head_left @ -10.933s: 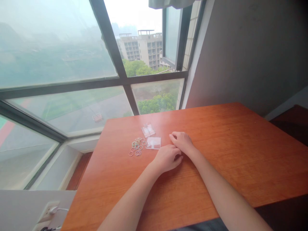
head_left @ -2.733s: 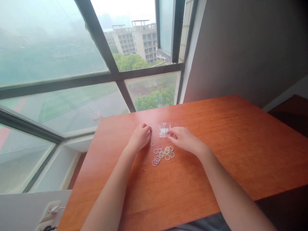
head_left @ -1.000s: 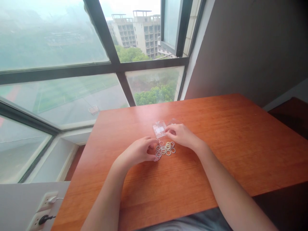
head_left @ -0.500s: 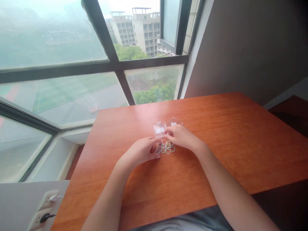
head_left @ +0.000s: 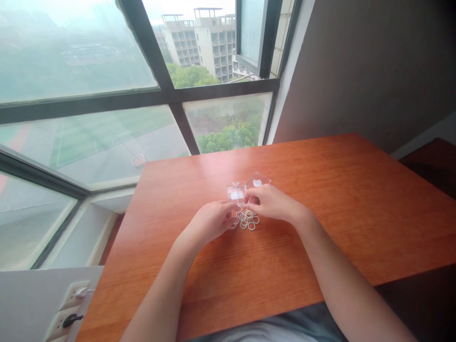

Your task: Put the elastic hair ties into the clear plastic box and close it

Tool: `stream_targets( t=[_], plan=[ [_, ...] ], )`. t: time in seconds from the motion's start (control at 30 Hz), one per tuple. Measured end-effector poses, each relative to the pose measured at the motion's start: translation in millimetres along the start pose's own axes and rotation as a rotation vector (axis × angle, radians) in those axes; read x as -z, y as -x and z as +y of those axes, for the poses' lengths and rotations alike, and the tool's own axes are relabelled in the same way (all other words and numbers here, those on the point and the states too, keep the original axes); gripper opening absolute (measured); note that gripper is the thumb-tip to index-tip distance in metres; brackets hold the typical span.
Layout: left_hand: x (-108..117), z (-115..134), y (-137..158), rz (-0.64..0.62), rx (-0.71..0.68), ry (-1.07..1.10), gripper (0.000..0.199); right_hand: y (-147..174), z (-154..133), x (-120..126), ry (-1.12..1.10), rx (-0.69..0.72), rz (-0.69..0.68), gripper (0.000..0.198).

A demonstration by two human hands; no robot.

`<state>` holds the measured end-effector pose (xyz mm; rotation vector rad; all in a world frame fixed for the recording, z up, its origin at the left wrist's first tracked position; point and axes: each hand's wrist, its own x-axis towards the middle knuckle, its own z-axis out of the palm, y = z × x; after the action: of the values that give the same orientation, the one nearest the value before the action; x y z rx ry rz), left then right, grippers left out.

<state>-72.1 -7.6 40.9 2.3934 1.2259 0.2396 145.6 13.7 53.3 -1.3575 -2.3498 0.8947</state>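
Small pale rings, whitish with a few yellowish, lie in a loose heap on the wooden table. My left hand rests at the heap's left side, thumb and index finger apart, with the fingertips touching or just above the rings there. A clear plastic box stands open just behind the heap, something white in it. My right hand is at the box's right front corner, fingers bent and pinched together; what they hold, if anything, is hidden. Behind that hand lies a clear lid with a white patch.
Large dark-framed windows run along the table's far and left sides. A grey wall rises at the right. Wall sockets with plugs are at lower left.
My left thumb has moved up closer to the index finger, and the front rings have shifted slightly. The right hand stays by the box.
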Motion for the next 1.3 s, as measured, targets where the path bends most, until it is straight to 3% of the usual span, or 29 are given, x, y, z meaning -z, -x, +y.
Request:
stream_targets(
  t=[0.23, 0.57, 0.87, 0.97, 1.17, 1.3],
  plan=[
    [0.9, 2.5, 0.2, -0.02, -0.047, -0.019, 0.03, 2.8, -3.6, -5.7, 0.126, 0.089, -0.202, 0.02],
    [-1.3, 0.8, -1.3, -0.013, -0.081, 0.004, 0.031, -0.1, -0.3, -12.5, 0.169, 0.064, -0.229, 0.023],
    [4.7, -2.2, 1.5, 0.005, -0.068, 0.074, 0.017, 1.0, 1.0, -11.7, 0.129, 0.077, -0.205, 0.021],
    [7.0, -7.8, 0.6, 0.108, -0.03, 0.13, 0.015, 1.5, 1.4, -11.7, 0.16, 0.05, -0.188, 0.02],
    [-5.5, -19.8, -13.4, 0.511, 0.116, 0.258, 0.009, 0.2, 1.6, -13.8, 0.234, -0.001, -0.196, 0.019],
    [-17.9, -25.5, -26.4, 0.638, 0.191, 0.293, 0.006, 1.0, -2.0, -10.4, 0.229, 0.007, -0.211, 0.017]
  ],
)
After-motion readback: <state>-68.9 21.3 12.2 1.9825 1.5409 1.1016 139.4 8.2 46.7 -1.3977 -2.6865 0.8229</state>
